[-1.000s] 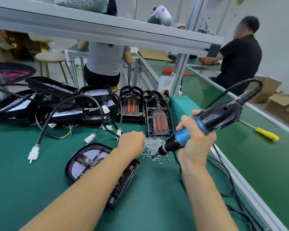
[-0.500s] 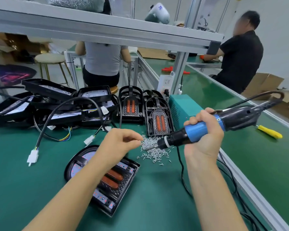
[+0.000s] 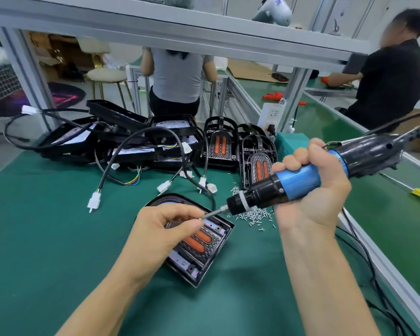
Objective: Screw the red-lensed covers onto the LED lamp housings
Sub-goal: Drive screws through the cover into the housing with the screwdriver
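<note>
At frame centre the lamp housing lies on the green worktop, its upper left hidden beneath the left hand, which pinches something tiny at the screwdriver tip. The right hand grips the screwdriver's blue barrel, partly covering the loose screws.

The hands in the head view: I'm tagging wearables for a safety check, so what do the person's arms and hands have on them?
Nothing is worn. The left hand and right hand are bare: no gloves, and no rings show. Both forearms are uncovered from the wrists down to the bottom edge of the picture, with no sleeve, watch, strap or wristband in sight. The upper arms are out of frame.
</note>
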The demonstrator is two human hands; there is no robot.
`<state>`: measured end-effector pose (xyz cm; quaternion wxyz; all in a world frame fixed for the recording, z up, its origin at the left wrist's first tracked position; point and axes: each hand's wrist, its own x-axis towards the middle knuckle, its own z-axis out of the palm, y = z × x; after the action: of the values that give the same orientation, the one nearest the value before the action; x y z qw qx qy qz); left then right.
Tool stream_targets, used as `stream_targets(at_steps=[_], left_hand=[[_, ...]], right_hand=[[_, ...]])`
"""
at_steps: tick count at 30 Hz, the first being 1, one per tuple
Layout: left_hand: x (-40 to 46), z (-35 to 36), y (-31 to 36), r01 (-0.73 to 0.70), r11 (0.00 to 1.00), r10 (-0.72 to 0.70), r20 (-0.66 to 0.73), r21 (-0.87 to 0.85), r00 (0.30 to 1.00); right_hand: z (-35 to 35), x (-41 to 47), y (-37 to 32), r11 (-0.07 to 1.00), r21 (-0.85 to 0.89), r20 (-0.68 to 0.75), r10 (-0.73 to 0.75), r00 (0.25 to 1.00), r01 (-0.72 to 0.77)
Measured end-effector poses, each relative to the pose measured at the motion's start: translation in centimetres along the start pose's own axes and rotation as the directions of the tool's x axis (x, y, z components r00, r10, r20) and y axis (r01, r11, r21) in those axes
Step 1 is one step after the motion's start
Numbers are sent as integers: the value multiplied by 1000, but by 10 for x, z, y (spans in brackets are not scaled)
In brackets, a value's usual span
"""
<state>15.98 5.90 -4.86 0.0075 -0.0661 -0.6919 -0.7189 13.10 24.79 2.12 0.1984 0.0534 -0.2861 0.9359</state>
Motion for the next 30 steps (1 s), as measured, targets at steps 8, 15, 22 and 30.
stream_targets(at_steps=[8, 15, 22, 30], left_hand=[[-14, -13, -5, -27, 988, 31, -19, 151, 999], [-33, -19, -10, 3, 941, 21, -67, 339, 998], [-47, -26, -22, 46, 860, 49, -173, 508, 984], [-50, -20, -35, 70, 836, 29, -171, 544, 985]], right_hand=[[6, -12, 13, 997, -47, 35, 57, 998, -55], [4, -24, 22, 986, -140, 139, 109, 984, -90], [-7, -37, 38, 933, -351, 236, 167, 957, -77], [-11, -43, 47, 886, -461, 267, 180, 947, -38]])
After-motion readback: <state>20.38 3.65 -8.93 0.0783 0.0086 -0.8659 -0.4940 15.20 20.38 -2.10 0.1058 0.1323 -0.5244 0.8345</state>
